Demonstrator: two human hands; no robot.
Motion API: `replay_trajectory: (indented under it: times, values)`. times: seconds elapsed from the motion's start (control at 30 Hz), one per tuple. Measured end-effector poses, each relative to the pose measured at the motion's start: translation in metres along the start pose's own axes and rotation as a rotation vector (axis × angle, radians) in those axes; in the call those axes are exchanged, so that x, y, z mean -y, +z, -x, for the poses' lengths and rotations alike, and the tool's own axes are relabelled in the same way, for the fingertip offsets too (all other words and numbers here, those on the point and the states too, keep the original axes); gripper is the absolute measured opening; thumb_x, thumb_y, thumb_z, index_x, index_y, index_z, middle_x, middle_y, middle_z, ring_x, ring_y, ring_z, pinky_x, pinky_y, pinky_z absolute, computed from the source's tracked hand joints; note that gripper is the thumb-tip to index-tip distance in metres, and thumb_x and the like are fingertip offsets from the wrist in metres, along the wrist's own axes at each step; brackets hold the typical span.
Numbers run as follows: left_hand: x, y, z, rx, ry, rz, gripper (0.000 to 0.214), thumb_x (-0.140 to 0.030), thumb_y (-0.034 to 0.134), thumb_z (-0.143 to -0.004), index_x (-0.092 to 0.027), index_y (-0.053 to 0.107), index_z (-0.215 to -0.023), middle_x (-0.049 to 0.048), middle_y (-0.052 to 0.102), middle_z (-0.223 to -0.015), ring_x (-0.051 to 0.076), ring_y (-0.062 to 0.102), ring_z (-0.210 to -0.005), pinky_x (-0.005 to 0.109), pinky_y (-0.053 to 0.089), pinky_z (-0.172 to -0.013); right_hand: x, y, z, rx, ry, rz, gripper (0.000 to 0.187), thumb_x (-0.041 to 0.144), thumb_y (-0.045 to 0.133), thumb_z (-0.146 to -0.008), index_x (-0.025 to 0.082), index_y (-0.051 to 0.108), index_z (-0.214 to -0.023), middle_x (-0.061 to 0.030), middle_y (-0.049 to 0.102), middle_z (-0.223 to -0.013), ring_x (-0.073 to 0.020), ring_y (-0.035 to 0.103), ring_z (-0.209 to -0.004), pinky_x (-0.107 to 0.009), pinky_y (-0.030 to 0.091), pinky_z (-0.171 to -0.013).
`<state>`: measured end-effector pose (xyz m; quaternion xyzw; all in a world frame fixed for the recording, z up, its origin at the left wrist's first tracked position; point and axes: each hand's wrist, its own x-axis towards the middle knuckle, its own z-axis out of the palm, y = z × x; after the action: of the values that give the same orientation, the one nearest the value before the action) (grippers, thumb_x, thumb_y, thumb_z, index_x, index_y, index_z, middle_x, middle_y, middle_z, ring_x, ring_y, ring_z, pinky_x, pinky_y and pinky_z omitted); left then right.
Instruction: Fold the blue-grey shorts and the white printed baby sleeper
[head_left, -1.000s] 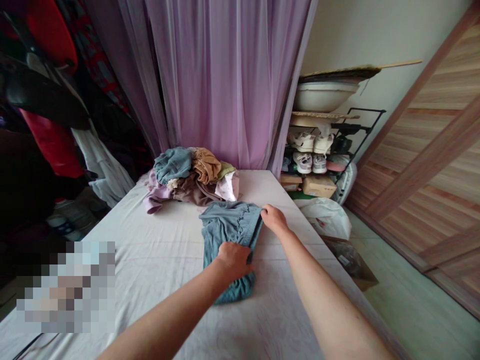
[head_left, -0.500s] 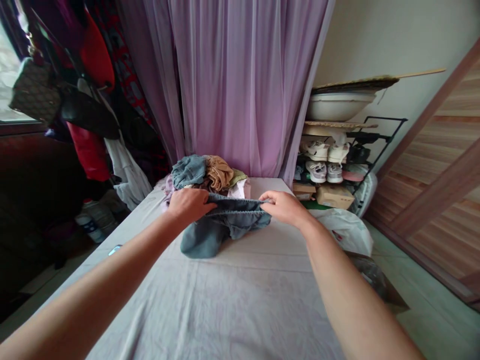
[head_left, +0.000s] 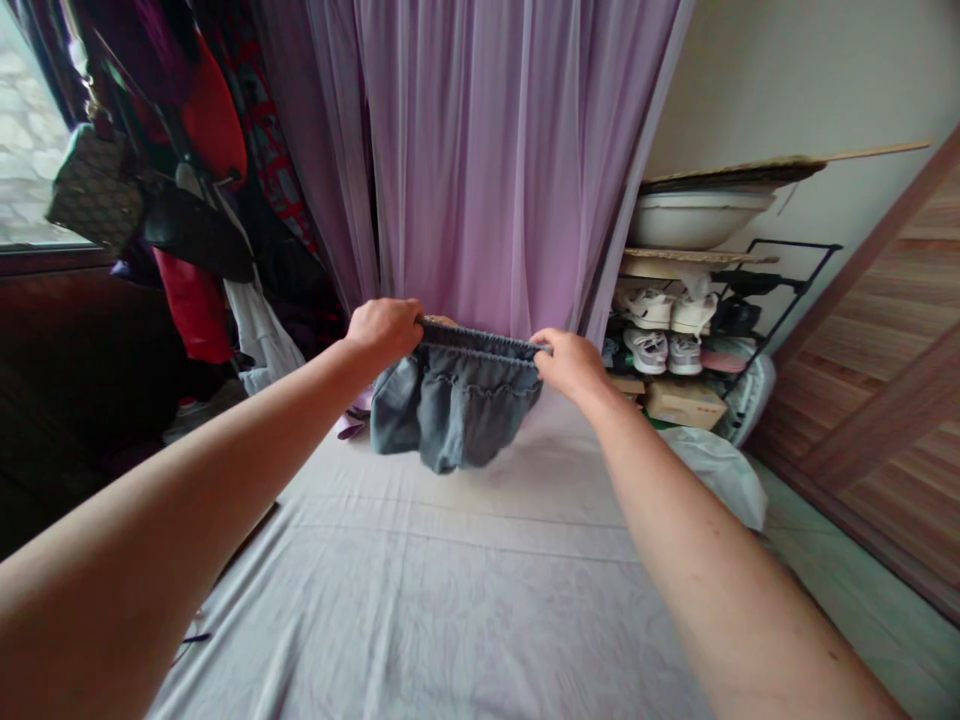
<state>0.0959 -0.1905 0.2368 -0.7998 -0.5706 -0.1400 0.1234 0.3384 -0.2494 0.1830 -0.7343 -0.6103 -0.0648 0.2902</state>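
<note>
Head view: the left hand (head_left: 384, 328) and right hand (head_left: 571, 362) are each closed on one end of the elastic waistband of a grey-blue garment (head_left: 457, 405). The band is pulled taut between them, so the cloth hangs free at the far middle, above what looks like a sheeted bed (head_left: 450, 580). A lilac curtain (head_left: 487, 150) hangs beyond, with a shoe rack (head_left: 675, 320) at the far right.

Shorts (head_left: 457, 410): above the bed's (head_left: 465, 600) far end.
Curtain (head_left: 487, 150): behind the bed.
Rack (head_left: 675, 262): right of it.
Bags (head_left: 94, 190): left of it.
</note>
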Motion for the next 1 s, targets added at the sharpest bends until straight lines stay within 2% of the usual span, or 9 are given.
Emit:
replay_trajectory:
  times: [0.1, 0.17, 0.23, 0.3, 0.43, 0.53, 0.67, 0.77, 1.0]
  values:
    - [0.003, -0.017, -0.001, -0.120, 0.025, 0.108, 0.037, -0.026, 0.043, -0.090, -0.019, 0.065, -0.119, 0.0023, 0.067, -0.110, 0.025, 0.060, -0.110, 0.040, 0.042, -0.096, 0.002, -0.016, 0.000, -0.177, -0.054, -0.038, 0.036, 0.016, 0.053, -0.077, 0.019, 0.065, -0.112, -0.0037, 0.071, -0.096, -0.0190, 0.063, -0.088, -0.028, 0.044, -0.078]
    - [0.005, -0.008, 0.018, -0.160, 0.078, 0.199, 0.040, -0.020, 0.042, -0.088, -0.018, 0.065, -0.120, 0.0023, 0.067, -0.113, 0.023, 0.060, -0.110, 0.038, 0.042, -0.097, -0.001, -0.009, 0.017, -0.214, -0.101, -0.055, 0.034, 0.015, 0.052, -0.077, 0.018, 0.063, -0.109, -0.0053, 0.070, -0.097, -0.0198, 0.063, -0.089, -0.028, 0.044, -0.078]
    - [0.007, 0.023, 0.050, -0.168, 0.105, 0.302, 0.042, -0.015, 0.042, -0.085, -0.020, 0.066, -0.119, 0.0018, 0.068, -0.117, 0.020, 0.062, -0.109, 0.032, 0.044, -0.097, -0.007, 0.014, 0.047, -0.191, -0.124, -0.045, 0.030, 0.013, 0.051, -0.077, 0.019, 0.062, -0.104, -0.0074, 0.069, -0.098, -0.0206, 0.062, -0.090, -0.028, 0.044, -0.077]
    - [0.007, 0.070, 0.092, -0.141, 0.118, 0.397, 0.044, -0.011, 0.042, -0.083, -0.022, 0.068, -0.117, 0.0016, 0.068, -0.120, 0.019, 0.062, -0.111, 0.029, 0.045, -0.100, -0.018, 0.048, 0.089, -0.097, -0.068, 0.000, 0.026, 0.015, 0.052, -0.079, 0.020, 0.062, -0.101, -0.0082, 0.068, -0.099, -0.0211, 0.062, -0.092, -0.028, 0.043, -0.076]
    - [-0.001, 0.167, 0.178, 0.143, 0.099, 0.496, 0.046, -0.003, 0.040, -0.080, -0.020, 0.071, -0.110, 0.0061, 0.068, -0.121, 0.018, 0.066, -0.104, 0.029, 0.050, -0.096, -0.040, 0.112, 0.175, 0.226, 0.055, 0.076, 0.029, 0.014, 0.054, -0.081, 0.023, 0.062, -0.107, -0.0054, 0.069, -0.102, -0.0186, 0.064, -0.095, -0.025, 0.043, -0.078]
    - [-0.007, 0.205, 0.214, 0.226, 0.060, 0.498, 0.047, 0.000, 0.043, -0.077, -0.018, 0.071, -0.110, 0.0093, 0.069, -0.116, 0.022, 0.066, -0.104, 0.035, 0.050, -0.097, -0.050, 0.133, 0.211, 0.353, 0.054, 0.111, 0.034, 0.018, 0.053, -0.084, 0.025, 0.061, -0.117, -0.0050, 0.069, -0.106, -0.0187, 0.064, -0.098, -0.025, 0.044, -0.081]
    - [-0.006, 0.215, 0.220, 0.167, -0.009, 0.555, 0.050, -0.001, 0.046, -0.076, -0.021, 0.065, -0.118, 0.0083, 0.066, -0.115, 0.022, 0.064, -0.107, 0.037, 0.049, -0.099, -0.054, 0.135, 0.219, 0.364, 0.012, 0.130, 0.039, 0.022, 0.050, -0.088, 0.027, 0.061, -0.125, -0.0056, 0.069, -0.109, -0.0186, 0.064, -0.098, -0.026, 0.044, -0.083]
    - [-0.002, 0.219, 0.217, 0.156, -0.050, 0.599, 0.049, -0.004, 0.048, -0.076, -0.022, 0.061, -0.120, 0.0073, 0.064, -0.116, 0.022, 0.064, -0.105, 0.036, 0.050, -0.096, -0.056, 0.136, 0.219, 0.343, 0.002, 0.116, 0.031, 0.025, 0.048, -0.090, 0.026, 0.069, -0.112, -0.0052, 0.069, -0.108, -0.0181, 0.064, -0.098, -0.026, 0.043, -0.085]
    - [-0.002, 0.226, 0.223, -0.005, -0.095, 0.626, 0.047, -0.002, 0.047, -0.068, -0.024, 0.060, -0.108, 0.0061, 0.058, -0.119, 0.021, 0.062, -0.106, 0.036, 0.050, -0.097, -0.062, 0.141, 0.226, 0.263, -0.001, 0.054, 0.023, 0.037, 0.054, -0.090, 0.023, 0.073, -0.093, -0.0054, 0.071, -0.095, -0.0187, 0.064, -0.089, -0.026, 0.042, -0.078]
